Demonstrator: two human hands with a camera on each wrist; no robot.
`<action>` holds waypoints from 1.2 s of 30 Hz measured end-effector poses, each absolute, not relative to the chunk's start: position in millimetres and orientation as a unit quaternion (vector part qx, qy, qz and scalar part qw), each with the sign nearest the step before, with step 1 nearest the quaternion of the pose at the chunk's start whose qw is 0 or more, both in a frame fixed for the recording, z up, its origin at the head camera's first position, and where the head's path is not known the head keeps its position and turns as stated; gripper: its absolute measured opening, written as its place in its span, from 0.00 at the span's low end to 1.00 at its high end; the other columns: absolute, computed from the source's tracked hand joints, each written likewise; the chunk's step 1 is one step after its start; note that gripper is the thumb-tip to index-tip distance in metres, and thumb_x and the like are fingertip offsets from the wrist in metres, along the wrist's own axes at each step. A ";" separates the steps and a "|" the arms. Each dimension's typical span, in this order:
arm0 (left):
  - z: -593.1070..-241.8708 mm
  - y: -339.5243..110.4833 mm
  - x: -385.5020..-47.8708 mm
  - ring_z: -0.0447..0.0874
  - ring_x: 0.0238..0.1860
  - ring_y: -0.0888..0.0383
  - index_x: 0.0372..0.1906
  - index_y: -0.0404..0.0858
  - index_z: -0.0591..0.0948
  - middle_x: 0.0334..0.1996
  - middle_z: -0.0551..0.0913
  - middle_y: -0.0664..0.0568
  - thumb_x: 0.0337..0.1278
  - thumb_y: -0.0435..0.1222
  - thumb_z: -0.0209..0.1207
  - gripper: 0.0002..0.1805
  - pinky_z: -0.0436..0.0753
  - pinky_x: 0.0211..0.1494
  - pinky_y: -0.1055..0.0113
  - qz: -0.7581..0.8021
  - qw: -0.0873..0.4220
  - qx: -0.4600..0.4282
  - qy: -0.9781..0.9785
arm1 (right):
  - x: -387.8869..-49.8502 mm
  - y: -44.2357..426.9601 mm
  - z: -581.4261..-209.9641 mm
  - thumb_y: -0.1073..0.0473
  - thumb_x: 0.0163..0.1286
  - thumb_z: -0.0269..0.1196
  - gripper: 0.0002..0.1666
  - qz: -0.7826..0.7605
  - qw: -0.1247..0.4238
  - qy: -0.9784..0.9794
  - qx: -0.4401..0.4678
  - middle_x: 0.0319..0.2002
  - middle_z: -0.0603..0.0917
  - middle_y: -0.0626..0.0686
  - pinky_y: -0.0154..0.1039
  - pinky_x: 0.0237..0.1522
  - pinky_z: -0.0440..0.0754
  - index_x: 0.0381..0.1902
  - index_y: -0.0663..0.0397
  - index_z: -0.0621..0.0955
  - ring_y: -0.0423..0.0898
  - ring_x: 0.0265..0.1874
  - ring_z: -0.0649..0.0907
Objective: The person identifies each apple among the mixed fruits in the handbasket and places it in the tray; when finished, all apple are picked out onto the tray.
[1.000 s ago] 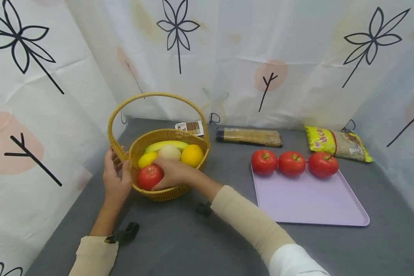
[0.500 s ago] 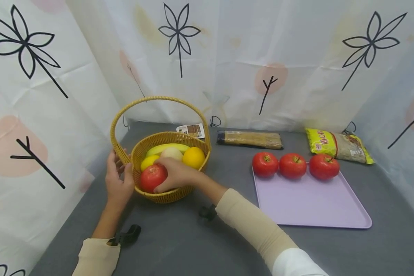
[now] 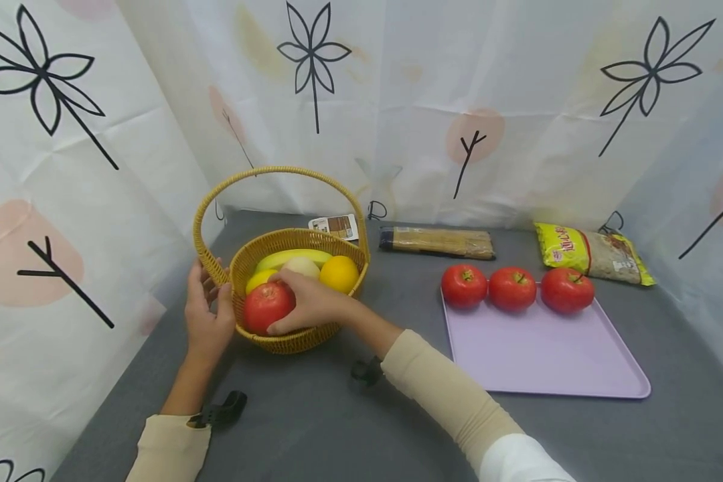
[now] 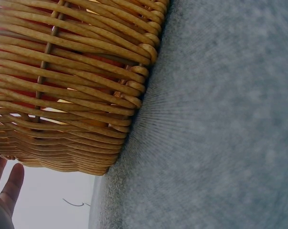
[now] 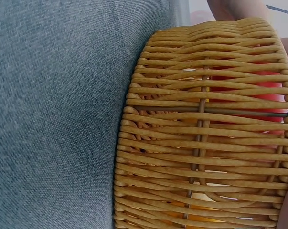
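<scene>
A yellow wicker basket (image 3: pixel 292 345) with a tall hoop handle stands on the grey table at the left. My left hand (image 3: pixel 209 326) holds its left side by the foot of the handle; in the left wrist view only some fingers (image 4: pixel 11 188) show by the rim. Reaching over the front rim, my right hand (image 3: pixel 316 304) grips a red apple (image 3: pixel 267 309) inside the basket. Around that apple lie a yellow lemon (image 3: pixel 259 279), a banana (image 3: pixel 289 257), a pale round fruit (image 3: pixel 301 267) and an orange (image 3: pixel 340 274). The basket's weave hides the grip in the right wrist view.
To the right, a lilac tray (image 3: pixel 542 355) bears three red apples (image 3: pixel 512 289) along its back edge. Behind stand a pack of dry noodles (image 3: pixel 438 242), a yellow food bag (image 3: pixel 593 254) and a small printed packet (image 3: pixel 335 227). A patterned curtain closes the back and sides.
The right hand keeps its grip on the red apple, which has shifted very slightly to the right. The left hand stays at the basket. The whole view has shifted a little.
</scene>
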State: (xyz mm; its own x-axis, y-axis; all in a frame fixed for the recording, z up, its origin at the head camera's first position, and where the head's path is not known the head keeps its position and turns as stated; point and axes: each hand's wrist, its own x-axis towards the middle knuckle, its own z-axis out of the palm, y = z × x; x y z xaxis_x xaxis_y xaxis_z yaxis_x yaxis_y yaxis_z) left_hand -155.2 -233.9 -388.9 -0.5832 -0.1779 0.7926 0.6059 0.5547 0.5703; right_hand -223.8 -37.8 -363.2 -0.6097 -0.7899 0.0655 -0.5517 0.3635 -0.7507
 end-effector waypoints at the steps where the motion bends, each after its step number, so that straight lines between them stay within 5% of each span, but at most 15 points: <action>1: -388.8 -233.8 -155.1 0.79 0.54 0.39 0.71 0.24 0.62 0.59 0.75 0.30 0.59 0.14 0.53 0.34 0.75 0.58 0.75 -0.451 0.435 -0.139 -0.767 | -223.8 -37.6 -363.4 0.49 0.56 0.76 0.44 -0.387 0.151 0.810 -0.414 0.55 0.75 0.45 0.32 0.49 0.78 0.66 0.50 0.68 0.40 0.50 0.75; 5: -387.9 -233.0 -154.7 0.80 0.56 0.44 0.71 0.23 0.62 0.59 0.75 0.30 0.59 0.13 0.52 0.33 0.75 0.58 0.75 -0.450 0.436 -0.142 -0.766 | -223.6 -36.1 -363.7 0.50 0.56 0.76 0.45 -0.407 0.132 0.804 -0.413 0.58 0.74 0.45 0.32 0.50 0.78 0.67 0.52 0.67 0.40 0.52 0.74; 10: -387.1 -232.7 -153.3 0.77 0.52 0.30 0.70 0.21 0.61 0.59 0.74 0.27 0.58 0.12 0.52 0.33 0.75 0.58 0.75 -0.449 0.437 -0.147 -0.765 | -221.3 -34.1 -362.4 0.50 0.55 0.77 0.47 -0.420 0.122 0.801 -0.409 0.60 0.73 0.46 0.32 0.49 0.79 0.68 0.51 0.67 0.40 0.53 0.73; 30: -389.7 -234.1 -155.4 0.77 0.52 0.32 0.71 0.23 0.62 0.59 0.75 0.30 0.60 0.14 0.52 0.32 0.75 0.58 0.75 -0.452 0.430 -0.137 -0.769 | -202.9 -12.9 -356.6 0.53 0.53 0.78 0.48 -0.475 0.108 0.783 -0.386 0.61 0.72 0.45 0.34 0.50 0.80 0.67 0.48 0.67 0.41 0.54 0.74; 36: -390.5 -233.9 -156.2 0.80 0.56 0.51 0.72 0.25 0.62 0.59 0.76 0.30 0.61 0.14 0.51 0.33 0.75 0.57 0.75 -0.457 0.430 -0.138 -0.766 | -198.2 -1.1 -352.0 0.56 0.53 0.78 0.44 -0.512 0.111 0.763 -0.379 0.59 0.73 0.43 0.36 0.48 0.82 0.65 0.43 0.68 0.43 0.54 0.74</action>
